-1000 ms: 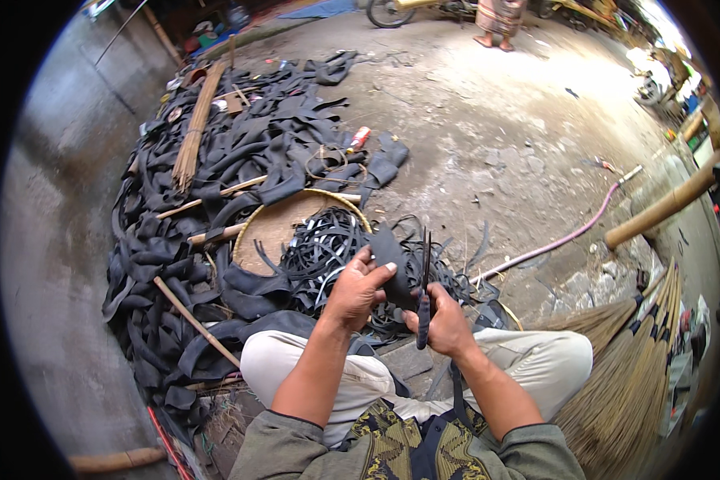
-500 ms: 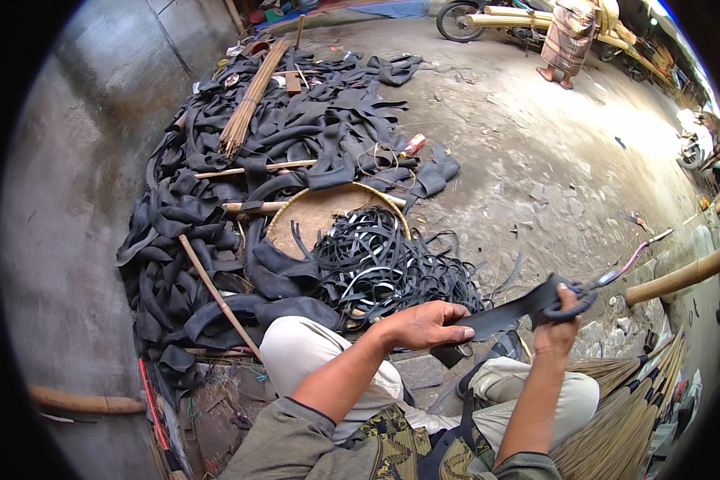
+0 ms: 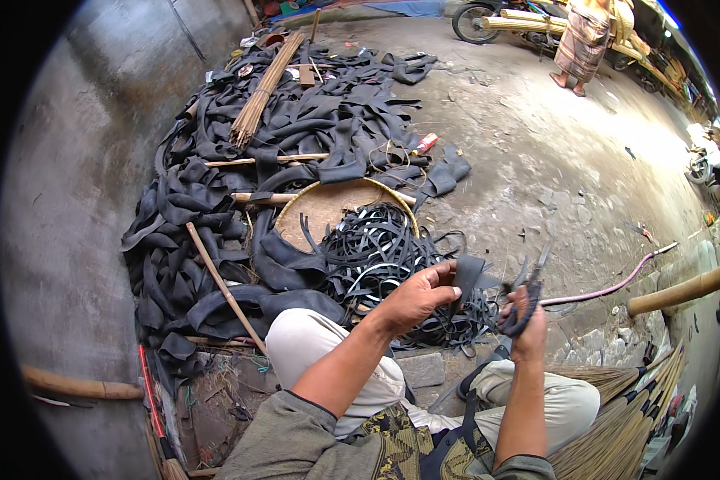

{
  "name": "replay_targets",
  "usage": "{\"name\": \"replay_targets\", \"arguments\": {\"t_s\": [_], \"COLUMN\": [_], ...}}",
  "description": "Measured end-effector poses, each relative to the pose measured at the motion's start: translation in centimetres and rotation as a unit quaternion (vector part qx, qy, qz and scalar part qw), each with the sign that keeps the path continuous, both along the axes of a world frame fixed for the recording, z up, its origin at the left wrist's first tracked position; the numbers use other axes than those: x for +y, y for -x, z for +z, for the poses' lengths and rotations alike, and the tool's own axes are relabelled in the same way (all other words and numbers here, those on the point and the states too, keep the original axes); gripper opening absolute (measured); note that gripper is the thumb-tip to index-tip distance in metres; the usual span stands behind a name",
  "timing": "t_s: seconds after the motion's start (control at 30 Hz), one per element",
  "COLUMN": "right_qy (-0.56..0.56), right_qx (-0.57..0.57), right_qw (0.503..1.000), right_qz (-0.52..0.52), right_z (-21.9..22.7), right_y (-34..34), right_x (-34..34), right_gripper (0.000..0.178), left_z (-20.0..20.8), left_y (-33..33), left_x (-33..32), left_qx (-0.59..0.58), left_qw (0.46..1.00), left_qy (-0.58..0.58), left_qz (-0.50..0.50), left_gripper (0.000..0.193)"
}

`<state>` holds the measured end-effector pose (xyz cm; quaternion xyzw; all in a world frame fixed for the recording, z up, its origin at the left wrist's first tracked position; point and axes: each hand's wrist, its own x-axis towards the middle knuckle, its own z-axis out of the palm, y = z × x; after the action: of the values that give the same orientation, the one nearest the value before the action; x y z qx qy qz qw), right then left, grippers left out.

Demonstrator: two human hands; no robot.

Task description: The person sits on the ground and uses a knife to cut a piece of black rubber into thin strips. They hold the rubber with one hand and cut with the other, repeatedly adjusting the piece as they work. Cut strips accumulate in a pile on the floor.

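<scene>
Between the thumb and fingers of my left hand (image 3: 420, 302) is a piece of black rubber strip (image 3: 468, 276), its end standing up. My right hand (image 3: 529, 334) is wrapped round the dark handles of a pair of scissors (image 3: 520, 318). Their blades point upward and are blurred, apart from the rubber piece. Just beyond my left hand, a tangled heap of thin black rubber strips (image 3: 376, 252) spills over a round woven tray (image 3: 302, 232). Both hands are above my bent legs in light trousers.
Black rubber sheets (image 3: 184, 196) lie piled along the left wall, with a bundle of sticks (image 3: 265, 92) on top. A bamboo pole (image 3: 680, 292) and stick brooms (image 3: 616, 424) are at my right. A person (image 3: 580, 44) stands far off by a motorcycle (image 3: 473, 22).
My right hand has come down and left, its scissors now pointing up. My left hand has risen, and the rubber strip no longer stretches between the hands. The view has shifted slightly.
</scene>
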<state>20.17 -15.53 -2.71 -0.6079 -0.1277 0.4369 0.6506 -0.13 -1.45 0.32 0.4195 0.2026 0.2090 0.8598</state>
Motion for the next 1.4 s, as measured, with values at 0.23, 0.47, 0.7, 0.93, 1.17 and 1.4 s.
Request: {"name": "replay_targets", "arguments": {"t_s": [0.23, 0.47, 0.7, 0.93, 1.17, 1.4], "right_qy": [0.064, 0.031, -0.01, 0.007, -0.004, 0.015], "right_qx": [-0.068, 0.007, -0.053, -0.023, -0.016, -0.021], "right_qw": [0.974, 0.959, 0.932, 0.929, 0.931, 0.927], "right_qz": [0.205, 0.281, 0.357, 0.37, 0.365, 0.375], "right_z": [0.6, 0.5, 0.2, 0.8, 0.5, 0.2], "right_y": [4.4, 5.6, 5.6, 5.4, 5.3, 5.0], "right_x": [0.4, 0.1, -0.2, -0.3, -0.2, -0.2], "right_gripper": [0.026, 0.022, 0.025, 0.028, 0.032, 0.048], "left_z": [-0.8, -0.1, -0.3, -0.3, 0.3, 0.3], "left_y": [-0.2, 0.6, 0.9, 0.6, 0.2, 0.0], "left_x": [1.1, 2.4, 2.7, 2.5, 1.7, 1.5], "left_qx": [0.04, 0.089, 0.111, 0.111, 0.138, 0.153], "left_qw": [0.992, 0.975, 0.974, 0.978, 0.983, 0.981], "left_qy": [-0.01, -0.005, 0.001, -0.013, -0.03, -0.072], "left_qz": [0.12, 0.204, 0.197, 0.178, 0.119, 0.091], "left_gripper": [0.04, 0.053, 0.028, 0.034, 0.044, 0.041]}}
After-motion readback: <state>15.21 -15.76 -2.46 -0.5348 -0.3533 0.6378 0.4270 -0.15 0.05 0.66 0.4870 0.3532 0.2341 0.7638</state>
